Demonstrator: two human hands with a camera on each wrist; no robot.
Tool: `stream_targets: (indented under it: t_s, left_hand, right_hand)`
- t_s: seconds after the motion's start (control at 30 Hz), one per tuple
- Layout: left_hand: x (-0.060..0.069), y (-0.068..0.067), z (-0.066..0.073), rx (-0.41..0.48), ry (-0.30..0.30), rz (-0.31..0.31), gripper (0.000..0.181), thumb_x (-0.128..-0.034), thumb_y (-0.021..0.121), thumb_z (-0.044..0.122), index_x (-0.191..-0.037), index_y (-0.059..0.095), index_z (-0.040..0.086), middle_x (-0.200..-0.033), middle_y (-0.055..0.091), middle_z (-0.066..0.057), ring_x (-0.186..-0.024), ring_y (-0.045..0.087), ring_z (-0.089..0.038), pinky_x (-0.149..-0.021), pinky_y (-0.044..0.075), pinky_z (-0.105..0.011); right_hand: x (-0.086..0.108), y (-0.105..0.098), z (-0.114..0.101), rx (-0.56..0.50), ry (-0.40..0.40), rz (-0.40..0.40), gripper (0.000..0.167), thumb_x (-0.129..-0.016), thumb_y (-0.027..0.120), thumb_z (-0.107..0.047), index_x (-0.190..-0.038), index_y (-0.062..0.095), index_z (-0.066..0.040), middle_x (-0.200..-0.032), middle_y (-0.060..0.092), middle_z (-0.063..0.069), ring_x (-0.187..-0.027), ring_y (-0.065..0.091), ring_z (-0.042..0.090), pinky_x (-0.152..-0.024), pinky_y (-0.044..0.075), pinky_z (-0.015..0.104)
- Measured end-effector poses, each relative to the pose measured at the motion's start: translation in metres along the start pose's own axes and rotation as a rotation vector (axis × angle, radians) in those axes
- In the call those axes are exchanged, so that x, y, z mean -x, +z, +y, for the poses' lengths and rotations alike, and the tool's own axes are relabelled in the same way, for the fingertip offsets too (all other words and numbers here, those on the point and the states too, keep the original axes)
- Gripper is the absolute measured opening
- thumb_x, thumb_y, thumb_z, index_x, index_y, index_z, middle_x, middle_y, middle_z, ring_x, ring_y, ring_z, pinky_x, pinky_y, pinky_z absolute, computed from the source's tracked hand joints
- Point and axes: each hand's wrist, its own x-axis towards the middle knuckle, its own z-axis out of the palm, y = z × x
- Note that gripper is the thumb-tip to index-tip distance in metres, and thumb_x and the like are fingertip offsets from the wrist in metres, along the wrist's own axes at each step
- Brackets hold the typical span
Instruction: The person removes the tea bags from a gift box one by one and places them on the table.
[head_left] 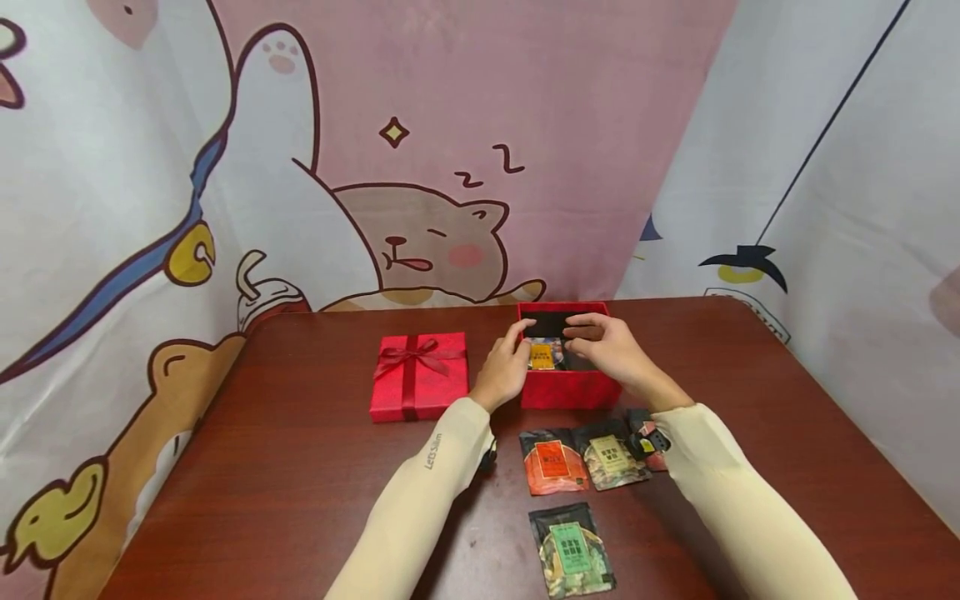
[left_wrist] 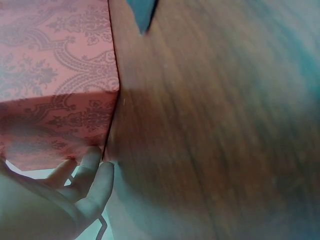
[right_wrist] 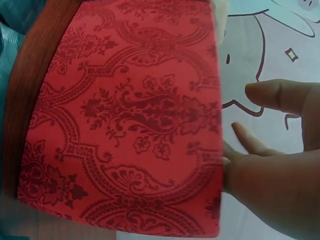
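A red box (head_left: 570,390) with a damask pattern stands lidless at the back of the table, its inside dark. In it lies a packet with a yellow label (head_left: 542,357). My left hand (head_left: 501,367) is at the box's left side; the left wrist view shows its fingers (left_wrist: 89,165) against the patterned wall (left_wrist: 55,60). Over the right part of the box, my right hand (head_left: 617,350) has its fingers bent loosely, with nothing visible between them. From the right wrist, its thumb and fingers appear spread apart past the box edge (right_wrist: 125,125).
Left of the box lies a red lid (head_left: 435,392) with a ribbon bow. In front are an orange packet (head_left: 555,462), an olive packet (head_left: 611,458) and another packet (head_left: 658,460) partly hidden by the right wrist. A green packet (head_left: 573,550) lies nearer on the table (head_left: 300,475).
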Motion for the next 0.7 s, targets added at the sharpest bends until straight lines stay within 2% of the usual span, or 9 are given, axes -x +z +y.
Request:
stream_targets:
  t_s: [0.27,0.57,0.7]
  left_hand:
    - [-0.001,0.001,-0.001,-0.005,-0.005,0.008,0.043,-0.1041,0.035,0.041,-0.146,0.044,0.039,-0.121,0.056,-0.009,-0.114,0.055,-0.027,-0.088,0.044,-0.052]
    - [-0.002,0.001,0.000,-0.019,-0.020,0.003,0.041,-0.1040,0.035,0.039,-0.144,0.043,0.042,-0.126,0.055,-0.009,-0.115,0.055,-0.027,-0.089,0.044,-0.053]
    - [-0.002,0.000,0.000,-0.019,-0.026,-0.005,0.041,-0.1035,0.034,0.041,-0.144,0.043,0.044,-0.126,0.055,-0.007,-0.115,0.055,-0.026,-0.088,0.044,-0.052]
  right_hand:
    - [-0.013,0.002,0.007,0.012,-0.036,-0.027,0.039,-0.097,0.054,-0.003,-0.135,0.052,0.009,-0.133,0.056,0.031,-0.116,0.059,0.044,-0.093,0.051,0.043]
    - [-0.025,0.005,0.005,0.026,0.030,-0.061,0.043,-0.098,0.053,-0.004,-0.137,0.047,0.011,-0.132,0.055,0.032,-0.113,0.062,0.040,-0.091,0.053,0.038]
    - [-0.030,0.006,0.008,0.012,0.058,-0.084,0.045,-0.099,0.052,-0.004,-0.140,0.042,0.013,-0.134,0.052,0.034,-0.115,0.060,0.042,-0.095,0.049,0.045]
